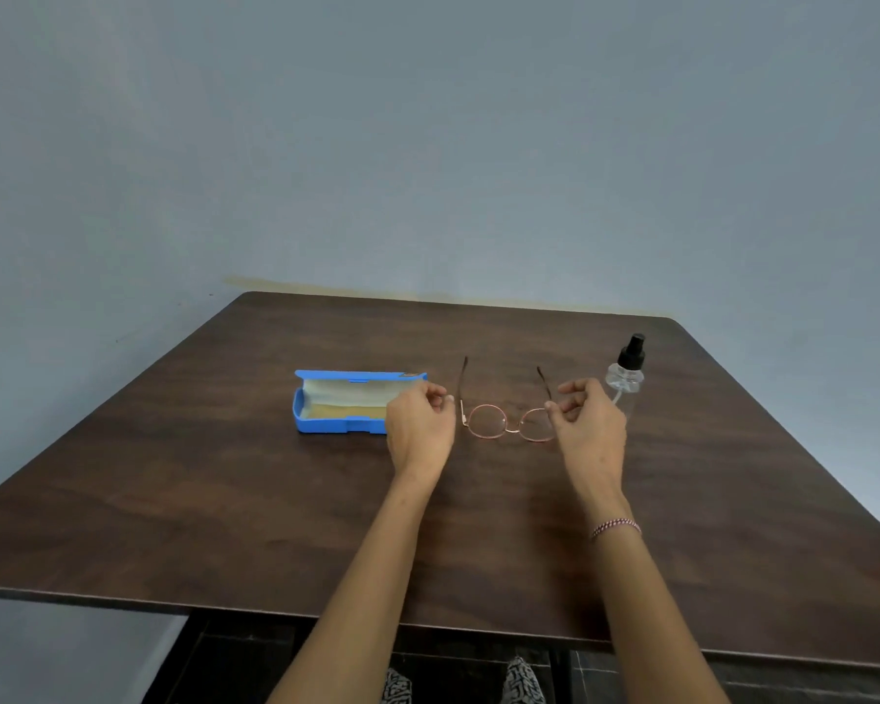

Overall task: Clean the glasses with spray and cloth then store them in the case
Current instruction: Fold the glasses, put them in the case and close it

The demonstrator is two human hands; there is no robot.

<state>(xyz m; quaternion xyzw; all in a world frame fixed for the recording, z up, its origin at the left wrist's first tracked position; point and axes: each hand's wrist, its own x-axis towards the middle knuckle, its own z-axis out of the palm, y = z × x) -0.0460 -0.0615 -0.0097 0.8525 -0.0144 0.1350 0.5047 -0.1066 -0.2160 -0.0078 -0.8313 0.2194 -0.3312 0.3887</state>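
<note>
Round pink-rimmed glasses point(510, 423) lie on the dark wooden table point(275, 510), temples unfolded and pointing away from me. My left hand point(417, 424) hovers just left of the left hinge, fingers loosely curled, a small gap from the frame. My right hand point(588, 424) has its fingertips pinched at the right hinge. A blue glasses case point(336, 421) lies open at the left, partly behind my left hand, with a yellowish layer in its bottom. A clear spray bottle point(626, 376) with a black nozzle stands just behind my right hand.
A grey-blue wall rises behind the table's far edge. The table's near edge runs across the bottom of the view, with my patterned trouser legs point(522, 680) below it.
</note>
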